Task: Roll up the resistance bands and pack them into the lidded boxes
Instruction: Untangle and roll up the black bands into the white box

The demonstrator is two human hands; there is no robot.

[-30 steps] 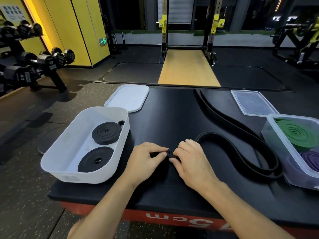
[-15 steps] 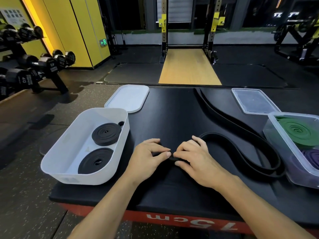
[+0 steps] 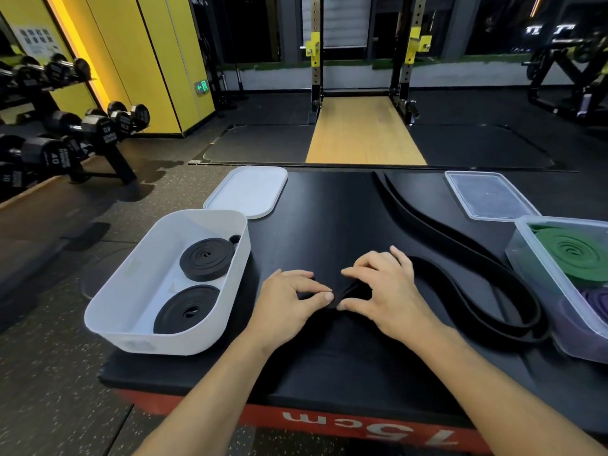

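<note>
Frame centre: left hand (image 3: 289, 302) and right hand (image 3: 383, 291) pinch the black band (image 3: 460, 274); the first turns should start tight and even.

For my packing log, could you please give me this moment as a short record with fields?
Hands: left hand and right hand both pinch the near end of the long black rubber resistance band
White plastic box: open, two rolled black bands inside
Clear plastic box: open, rolled green band and purple band inside
Lids: white lid and clear lid lie off, behind their boxes
</note>
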